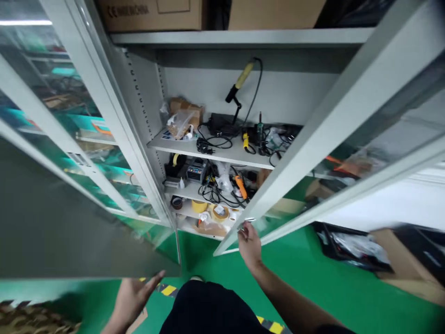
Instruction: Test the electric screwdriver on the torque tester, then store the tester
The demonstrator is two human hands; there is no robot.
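Low on the left, my left hand (134,297) grips the near edge of a large flat grey panel (69,218); the thumb lies along that edge and the other fingers are partly hidden. Ahead stands a cabinet with its glass-paned doors swung outward. My right hand (249,243) has its fingers closed at the handle on the edge of the right cabinet door (288,162). The left cabinet door (114,116) is partly covered by the grey panel.
Cabinet shelves (208,147) hold cables, a yellow-handled tool (244,75), an orange tool (240,187), a small grey device (197,170) and tape rolls (219,212). Cardboard boxes (153,16) sit above. On the green floor at right are a black tray (351,246) and an open carton (399,255).
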